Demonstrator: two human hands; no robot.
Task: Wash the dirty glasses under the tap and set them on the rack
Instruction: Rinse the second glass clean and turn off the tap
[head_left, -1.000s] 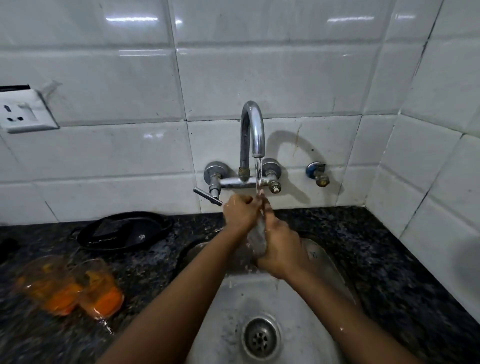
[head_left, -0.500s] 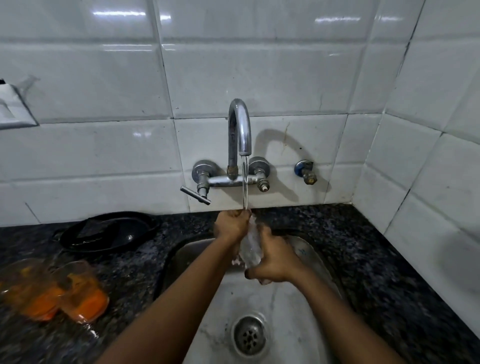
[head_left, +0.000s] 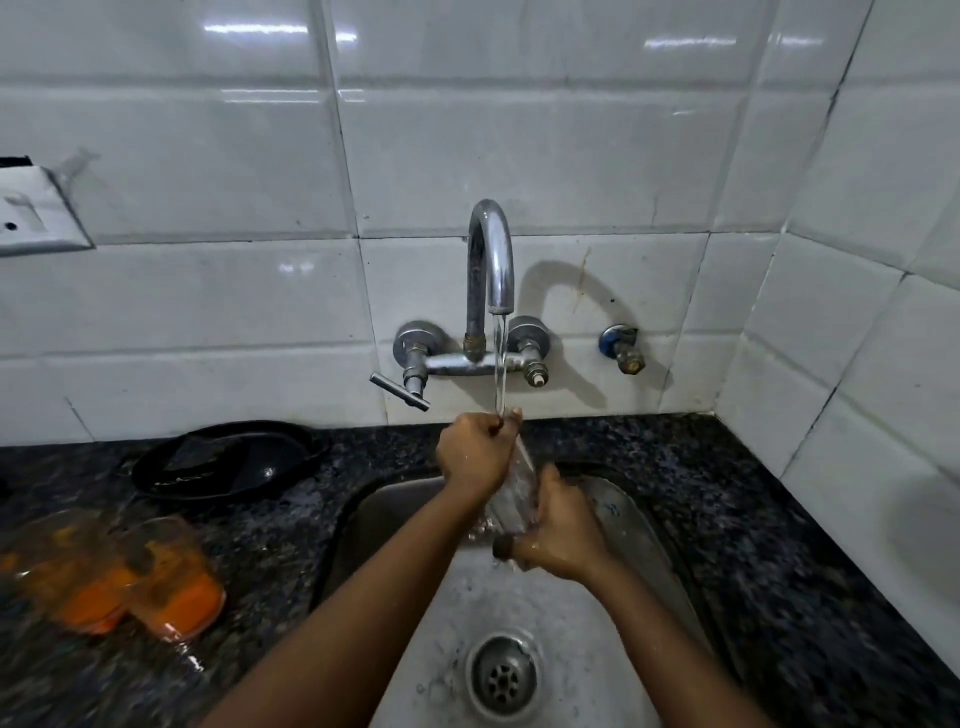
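Note:
A clear glass (head_left: 514, 493) is tilted under the running tap (head_left: 492, 260), over the steel sink (head_left: 639, 525). My left hand (head_left: 475, 452) grips its upper rim end where the water stream lands. My right hand (head_left: 558, 530) holds its lower end, base toward me. Two dirty glasses (head_left: 130, 577) with orange residue stand on the dark granite counter (head_left: 753, 519) at the left, blurred. No rack is in view.
A black pan (head_left: 228, 460) lies on the counter behind the dirty glasses. The tap lever (head_left: 400, 392) sticks out left of the spout. A wall socket (head_left: 36, 213) sits on the white tiles at far left. The drain (head_left: 501, 675) is near me.
My hands with the glass have stayed under the stream, with the right hand lower on the glass than a second ago. The view has shifted slightly.

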